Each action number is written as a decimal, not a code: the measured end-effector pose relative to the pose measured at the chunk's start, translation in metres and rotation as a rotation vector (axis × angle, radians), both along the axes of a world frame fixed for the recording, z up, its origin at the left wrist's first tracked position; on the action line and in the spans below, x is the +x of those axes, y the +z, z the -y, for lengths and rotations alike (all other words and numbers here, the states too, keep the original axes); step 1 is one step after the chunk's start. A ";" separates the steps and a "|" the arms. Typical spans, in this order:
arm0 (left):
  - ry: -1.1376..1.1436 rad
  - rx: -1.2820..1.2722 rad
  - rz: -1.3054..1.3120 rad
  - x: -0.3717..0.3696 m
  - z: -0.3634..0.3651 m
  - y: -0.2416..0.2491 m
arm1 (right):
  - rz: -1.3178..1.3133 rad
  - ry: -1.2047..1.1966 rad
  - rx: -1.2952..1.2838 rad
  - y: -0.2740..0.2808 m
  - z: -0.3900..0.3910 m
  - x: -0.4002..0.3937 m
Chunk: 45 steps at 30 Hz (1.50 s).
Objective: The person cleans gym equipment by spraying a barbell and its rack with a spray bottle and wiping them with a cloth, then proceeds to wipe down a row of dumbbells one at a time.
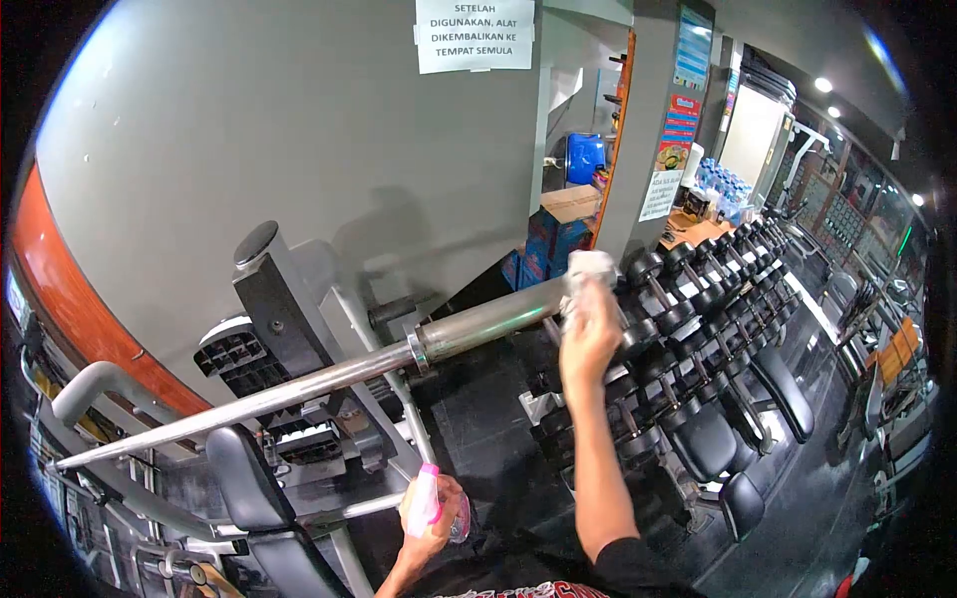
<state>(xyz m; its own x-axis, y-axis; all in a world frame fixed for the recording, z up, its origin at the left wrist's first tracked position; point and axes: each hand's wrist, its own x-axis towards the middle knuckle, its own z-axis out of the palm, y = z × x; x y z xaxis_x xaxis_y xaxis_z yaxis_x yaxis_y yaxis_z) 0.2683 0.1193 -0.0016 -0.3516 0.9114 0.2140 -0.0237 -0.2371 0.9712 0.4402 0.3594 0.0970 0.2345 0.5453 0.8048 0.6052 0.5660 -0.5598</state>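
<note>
Right hand (590,334) is clenched on one white cloth (588,269), pressed to one barbell (329,374) end; at 7 o'clock, one spray bottle (423,498) is gripped by left hand (439,513).

A white paper notice (475,35) is taped high on the grey wall (299,149). Its printed capitals read "SETELAH DIGUNAKAN, ALAT DIKEMBALIKAN KE TEMPAT SEMULA", set in four lines, with the top of the first line cut by the picture's edge.

On the grey pillar (648,120) to the right hang three more sheets: a blue poster (693,50) at the top, a red and blue poster (679,133) below it, and a white sheet (659,195) lowest. Each carries print, but the lettering is too small and blurred to read.

No other text, brand or number can be made out.
</note>
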 end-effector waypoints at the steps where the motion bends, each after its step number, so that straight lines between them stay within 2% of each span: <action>1: 0.005 0.000 0.001 0.000 -0.002 0.001 | 0.028 0.045 0.064 0.000 0.011 -0.017; 4: 0.016 -0.004 0.089 0.003 0.001 0.000 | 0.066 0.292 0.059 -0.006 0.056 -0.067; 5: 0.008 -0.016 0.050 0.003 0.002 -0.001 | 0.004 0.435 0.023 -0.005 0.068 -0.076; 8: -0.024 -0.039 0.047 0.008 0.000 0.003 | 0.163 0.849 -0.116 0.006 0.090 -0.071; 10: -0.055 -0.053 0.076 0.007 0.000 -0.002 | 0.125 0.866 -0.135 0.016 0.093 -0.054; 11: -0.051 -0.034 -0.037 0.003 -0.002 -0.012 | 0.089 0.883 -0.146 0.020 0.088 -0.042; 12: -0.048 -0.015 -0.150 0.001 -0.004 -0.018 | 0.091 0.761 -0.027 0.023 0.080 -0.030; 13: -0.053 -0.015 -0.151 0.002 -0.008 -0.014 | 0.090 0.636 0.060 0.028 0.070 -0.015; 14: -0.057 -0.010 -0.079 0.004 -0.010 -0.008 | -0.020 0.572 0.043 0.028 0.059 -0.001; 16: -0.053 -0.015 -0.002 0.007 -0.012 -0.001 | -0.103 0.289 0.071 0.030 0.035 0.019; 17: -0.039 -0.021 -0.007 0.007 -0.015 0.001 | -0.044 0.136 0.087 0.028 0.017 0.030; 18: -0.024 -0.022 -0.014 0.004 -0.018 0.004 | 0.006 0.097 0.033 0.036 0.012 0.033; 20: -0.004 -0.035 -0.012 0.002 -0.022 0.007 | 0.066 0.167 -0.133 0.030 0.004 0.024; 21: 0.011 -0.050 -0.004 0.001 -0.024 0.010 | 0.125 0.110 -0.095 0.035 0.011 0.006; 22: 0.017 -0.054 -0.002 -0.001 -0.028 0.012 | 0.131 0.196 -0.013 0.030 0.009 -0.009; 24: 0.051 0.038 -0.189 -0.003 -0.030 0.013 | 0.268 0.371 0.062 0.039 0.022 -0.044; 26: 0.069 0.002 -0.216 -0.002 -0.032 0.008 | 0.348 0.635 0.005 0.042 0.041 -0.074; 28: 0.135 -0.027 0.051 0.004 -0.035 0.008 | 0.378 0.822 0.047 0.048 0.058 -0.099; 30: 0.166 -0.108 -0.025 0.002 -0.037 0.008 | 0.353 0.863 -0.019 0.054 0.063 -0.100; 32: 0.119 -0.159 -0.140 0.003 -0.042 0.021 | 0.215 1.098 -0.221 0.069 0.048 -0.078; 34: 0.140 -0.154 -0.169 0.004 -0.045 0.027 | -0.016 1.207 -0.420 0.067 0.032 -0.057; 36: 0.104 -0.054 -0.255 -0.004 -0.048 0.012 | -0.010 0.948 -0.279 0.064 0.005 -0.038; 37: 0.118 -0.055 -0.251 0.000 -0.051 0.027 | -0.033 0.809 -0.145 0.059 -0.014 -0.034; 38: 0.151 0.028 -0.173 0.007 -0.056 0.054 | -0.045 0.666 -0.170 0.053 -0.032 -0.026; 39: 0.184 0.117 -0.098 0.009 -0.063 0.073 | -0.129 0.620 -0.141 0.061 -0.040 -0.025; 40: 0.199 0.123 -0.098 0.007 -0.066 0.076 | -0.207 0.643 -0.278 0.059 -0.049 -0.019; 42: 0.286 0.161 -0.265 0.005 -0.064 0.079 | -0.038 0.606 -0.299 0.066 -0.058 -0.010; 43: 0.310 0.143 -0.505 0.002 -0.063 0.094 | -0.029 0.616 -0.331 0.067 -0.060 -0.007; 45: 0.380 0.167 -0.460 0.003 -0.065 0.097 | -0.070 0.658 -0.342 0.066 -0.063 -0.004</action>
<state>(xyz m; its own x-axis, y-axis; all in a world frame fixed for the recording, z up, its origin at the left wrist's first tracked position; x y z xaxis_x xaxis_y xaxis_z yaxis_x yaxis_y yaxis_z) 0.2717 0.1838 0.0951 -0.4828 0.6817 0.5497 0.5048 -0.2964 0.8108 0.4358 0.4223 0.1628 -0.1824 0.8079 0.5604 0.1577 0.5866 -0.7944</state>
